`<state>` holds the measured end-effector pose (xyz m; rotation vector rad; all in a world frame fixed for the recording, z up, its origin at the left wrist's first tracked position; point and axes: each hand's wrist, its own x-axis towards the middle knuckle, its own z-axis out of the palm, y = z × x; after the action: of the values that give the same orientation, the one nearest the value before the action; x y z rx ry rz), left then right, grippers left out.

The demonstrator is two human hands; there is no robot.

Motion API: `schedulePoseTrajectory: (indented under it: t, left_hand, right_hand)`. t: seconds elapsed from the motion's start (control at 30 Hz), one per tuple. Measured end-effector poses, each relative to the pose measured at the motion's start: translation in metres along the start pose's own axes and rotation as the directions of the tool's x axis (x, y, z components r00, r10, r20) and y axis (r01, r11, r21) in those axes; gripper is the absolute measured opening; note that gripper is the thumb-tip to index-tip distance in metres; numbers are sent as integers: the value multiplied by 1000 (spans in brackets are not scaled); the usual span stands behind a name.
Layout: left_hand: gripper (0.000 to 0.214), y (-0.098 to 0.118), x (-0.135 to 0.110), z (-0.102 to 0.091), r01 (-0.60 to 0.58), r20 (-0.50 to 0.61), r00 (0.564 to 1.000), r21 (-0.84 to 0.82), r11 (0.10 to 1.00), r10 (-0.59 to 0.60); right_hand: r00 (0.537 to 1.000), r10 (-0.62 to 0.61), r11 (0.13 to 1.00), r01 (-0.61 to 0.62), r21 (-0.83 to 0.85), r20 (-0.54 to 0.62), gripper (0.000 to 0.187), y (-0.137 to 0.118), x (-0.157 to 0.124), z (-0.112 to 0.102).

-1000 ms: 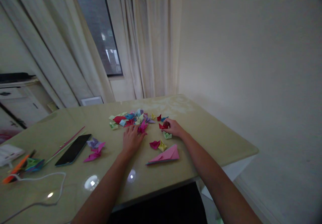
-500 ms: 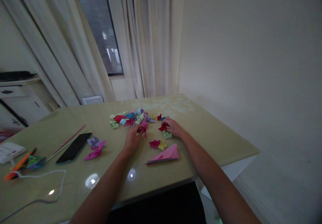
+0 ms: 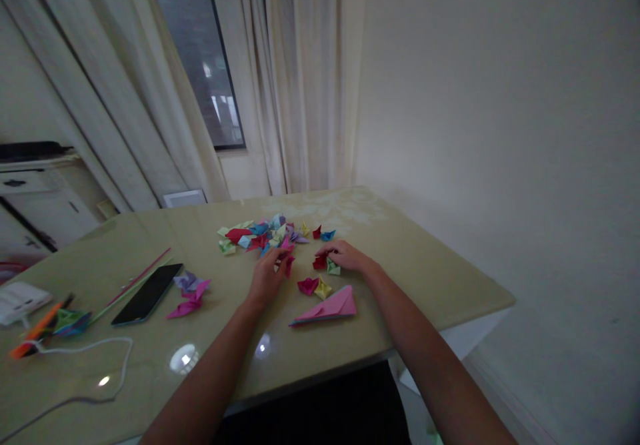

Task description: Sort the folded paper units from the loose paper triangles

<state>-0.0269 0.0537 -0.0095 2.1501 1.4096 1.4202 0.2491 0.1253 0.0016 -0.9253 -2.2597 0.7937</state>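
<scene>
My left hand [image 3: 266, 276] pinches a magenta folded paper piece [image 3: 288, 260] at the near edge of a heap of coloured origami pieces [image 3: 260, 233]. To its right my right hand [image 3: 345, 256] is closed on a red folded piece [image 3: 321, 261], with a pale green piece [image 3: 333, 268] just under the fingers. Nearer me lie a magenta piece [image 3: 307, 286], a yellow piece [image 3: 323, 289] and a larger pink folded triangle [image 3: 329, 307]. All rest on a glossy beige table [image 3: 430, 275].
A black phone [image 3: 147, 293], thin pink and green sticks [image 3: 141, 275] and purple and magenta folded shapes [image 3: 189, 293] lie left of my left arm. Farther left are a white cable [image 3: 85, 371], an orange pen [image 3: 33, 333] and a white box [image 3: 20, 299]. Curtains and a window stand behind the table.
My left hand went from lying flat to pinching the magenta piece and lifted it slightly. My right hand drew the red piece a little toward me.
</scene>
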Motion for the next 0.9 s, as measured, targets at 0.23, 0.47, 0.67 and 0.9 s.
schedulePoseTrajectory:
  t: [0.23,0.47,0.67,0.9]
  left_hand:
    - [19,-3,-1,5,-23,7,1000,-55,998,23]
    - [23,5,-3,7,-77,8,997,19,997,77]
    - [23,13,-4,4,-118,22,993,178,977,116]
    - [24,16,-8,2,33,19,999,374,927,-43]
  right_hand:
    - [999,12,1000,-12,11,35,27,0,0,0]
    - [978,59,990,-83,-118,-200,32,4,4,0]
    - [923,86,949,-191,-252,-374,47,21,2,-1]
    - [970,71,917,-155,-367,-234,41,31,5,0]
